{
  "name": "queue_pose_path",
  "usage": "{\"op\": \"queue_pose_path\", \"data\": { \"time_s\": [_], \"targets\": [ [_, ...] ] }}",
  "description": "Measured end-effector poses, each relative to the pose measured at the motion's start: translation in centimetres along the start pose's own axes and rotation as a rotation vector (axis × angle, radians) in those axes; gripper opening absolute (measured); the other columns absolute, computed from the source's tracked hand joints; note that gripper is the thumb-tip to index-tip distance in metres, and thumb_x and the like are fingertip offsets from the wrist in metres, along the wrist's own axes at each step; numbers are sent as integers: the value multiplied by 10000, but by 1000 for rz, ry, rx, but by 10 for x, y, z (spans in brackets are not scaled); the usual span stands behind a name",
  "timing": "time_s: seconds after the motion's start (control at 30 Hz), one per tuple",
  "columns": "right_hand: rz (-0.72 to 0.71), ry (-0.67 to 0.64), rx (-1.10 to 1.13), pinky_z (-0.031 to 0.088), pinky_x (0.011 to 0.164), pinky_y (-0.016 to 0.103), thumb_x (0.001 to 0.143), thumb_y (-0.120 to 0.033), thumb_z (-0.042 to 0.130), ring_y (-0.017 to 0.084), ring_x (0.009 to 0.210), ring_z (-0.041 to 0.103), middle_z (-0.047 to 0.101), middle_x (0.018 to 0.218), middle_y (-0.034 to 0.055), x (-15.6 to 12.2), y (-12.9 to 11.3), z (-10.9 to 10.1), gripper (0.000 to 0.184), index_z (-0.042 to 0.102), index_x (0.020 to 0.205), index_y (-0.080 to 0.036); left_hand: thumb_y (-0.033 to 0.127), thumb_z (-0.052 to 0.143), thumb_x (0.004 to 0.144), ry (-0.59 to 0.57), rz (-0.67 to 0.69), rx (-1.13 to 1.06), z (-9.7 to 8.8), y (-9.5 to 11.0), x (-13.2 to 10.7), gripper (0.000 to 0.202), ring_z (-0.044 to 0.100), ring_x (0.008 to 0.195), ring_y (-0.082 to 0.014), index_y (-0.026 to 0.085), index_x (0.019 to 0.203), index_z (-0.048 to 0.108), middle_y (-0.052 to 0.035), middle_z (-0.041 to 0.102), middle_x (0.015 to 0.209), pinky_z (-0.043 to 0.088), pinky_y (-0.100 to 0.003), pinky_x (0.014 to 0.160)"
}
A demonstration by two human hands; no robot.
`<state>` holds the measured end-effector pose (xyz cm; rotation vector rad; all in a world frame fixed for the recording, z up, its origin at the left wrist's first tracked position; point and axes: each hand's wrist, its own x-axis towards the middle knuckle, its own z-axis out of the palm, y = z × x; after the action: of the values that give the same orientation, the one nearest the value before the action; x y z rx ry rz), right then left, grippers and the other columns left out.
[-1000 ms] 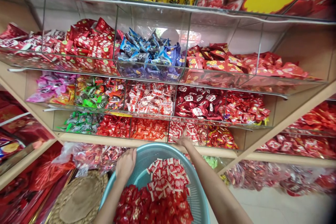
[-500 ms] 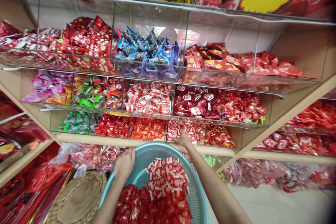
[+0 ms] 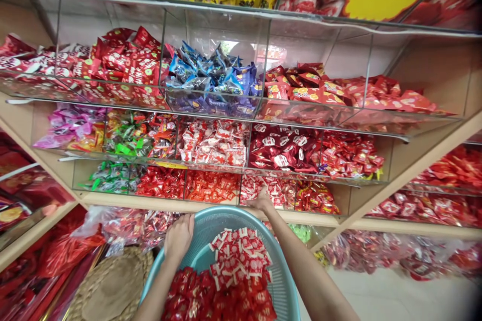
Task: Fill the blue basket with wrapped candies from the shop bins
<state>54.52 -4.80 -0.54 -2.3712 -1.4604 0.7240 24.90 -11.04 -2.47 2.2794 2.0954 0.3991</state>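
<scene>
A turquoise plastic basket [image 3: 280, 271] stands below the shelves. Inside it lie dark red wrapped candies [image 3: 218, 296] at the front and red-and-white wrapped candies [image 3: 241, 253] on top behind. My left hand [image 3: 179, 238] is closed over the basket's left far rim. Past the far rim, my right hand [image 3: 260, 201] reaches to the lowest shelf, at a bin of red-and-white candies [image 3: 276, 189]. Its thumb and fingers look apart, and no candy shows in them; the fingertips are partly lost against the bin.
Glass-fronted bins of wrapped sweets rise in tiers, with blue packets [image 3: 211, 72] in the middle. A wooden upright [image 3: 376, 195] slants on the right. Left of the basket is a woven straw stool [image 3: 113, 286]. Bagged candies [image 3: 131, 228] lie under the shelf.
The view has tilted up very slightly, so the shelves sit a little lower. My left hand keeps its hold on the rim, and my right hand stays at the same bin.
</scene>
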Motion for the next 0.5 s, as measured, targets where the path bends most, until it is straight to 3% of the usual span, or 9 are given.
{"op": "queue_pose_path", "data": {
  "time_s": [0.13,0.37,0.5],
  "targets": [
    [41,-35,-5,426,900,373,576,-471,692,313,1189,453,427,1314,247,4,-3,0,998,199,1349,-75,386,158,912,1,6,-11,-1,0,-1,465,632,805,-179,186,941,576,-78,668,920,431,-272,711],
    [45,16,2,463,787,349,625,-471,665,273,1014,578,581,1147,169,1,3,4,750,362,1220,-131,382,155,912,20,19,7,2,-1,0,473,632,790,-181,175,939,579,-88,663,909,429,-277,696],
    [22,13,3,457,784,338,664,-469,637,262,999,586,592,1135,160,2,4,4,681,376,1204,-148,388,146,913,23,16,25,3,-2,0,479,632,780,-181,178,954,574,-81,662,906,429,-277,688]
  ]
}}
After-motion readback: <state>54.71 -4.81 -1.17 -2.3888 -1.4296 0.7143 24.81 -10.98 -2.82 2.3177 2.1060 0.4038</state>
